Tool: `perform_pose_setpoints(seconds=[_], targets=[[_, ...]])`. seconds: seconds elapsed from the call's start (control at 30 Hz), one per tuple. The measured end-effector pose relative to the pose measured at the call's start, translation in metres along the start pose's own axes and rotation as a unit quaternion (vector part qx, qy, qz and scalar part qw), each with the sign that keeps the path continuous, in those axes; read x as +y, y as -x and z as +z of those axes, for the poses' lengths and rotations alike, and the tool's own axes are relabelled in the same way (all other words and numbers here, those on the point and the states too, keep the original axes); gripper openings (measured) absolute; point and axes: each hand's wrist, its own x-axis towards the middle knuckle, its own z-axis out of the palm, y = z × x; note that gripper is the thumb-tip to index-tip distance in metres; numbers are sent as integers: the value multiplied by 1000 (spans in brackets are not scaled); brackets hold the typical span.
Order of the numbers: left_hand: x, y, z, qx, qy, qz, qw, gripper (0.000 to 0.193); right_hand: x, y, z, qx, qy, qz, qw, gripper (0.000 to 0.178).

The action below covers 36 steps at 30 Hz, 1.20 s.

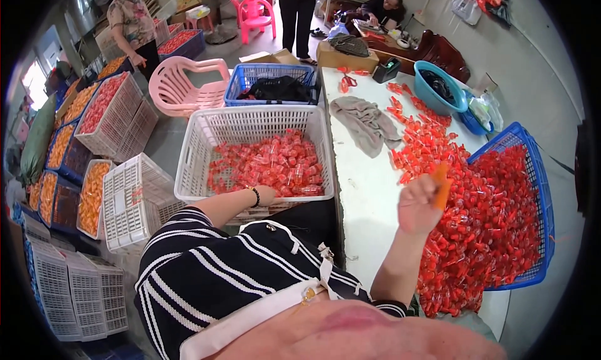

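Note:
My left hand point(266, 195), with a dark bead bracelet at the wrist, lies at the near rim of a white slatted crate point(188, 152); its fingers are too unclear to read. Small red translucent bottle-shaped plastic pieces point(275, 163) lie loose inside that crate. Raised over the white table point(366, 225), my right hand point(418, 205) is closed on a flat orange piece point(442, 186), whose kind I cannot make out. Beside and beyond this hand, a large heap of similar red pieces point(476, 216) spreads over the table and out of a tipped blue basket point(546, 216).
A grey cloth point(366, 123) and a turquoise basin point(432, 87) rest on the table. Beyond the crate stand a blue crate point(269, 78) and a pink chair point(181, 84). Stacked crates point(134, 203) line the left. Other people point(297, 15) are farther back.

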Motion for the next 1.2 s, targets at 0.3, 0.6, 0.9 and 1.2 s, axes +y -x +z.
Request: perform_pose_setpoints(seconds=[0.3, 0.6, 0.9, 1.2], targets=[[19, 0, 1, 55, 50, 49, 996, 60, 31, 9, -34, 119, 82, 51, 988, 53], [25, 1, -4, 42, 53, 24, 997, 57, 59, 18, -56, 104, 33, 144, 984, 59], [28, 4, -11, 20, 48, 22, 998, 55, 59, 28, -60, 164, 66, 134, 975, 45], [25, -1, 2, 41, 38, 20, 998, 53, 63, 58, -82, 119, 77, 131, 981, 26]])
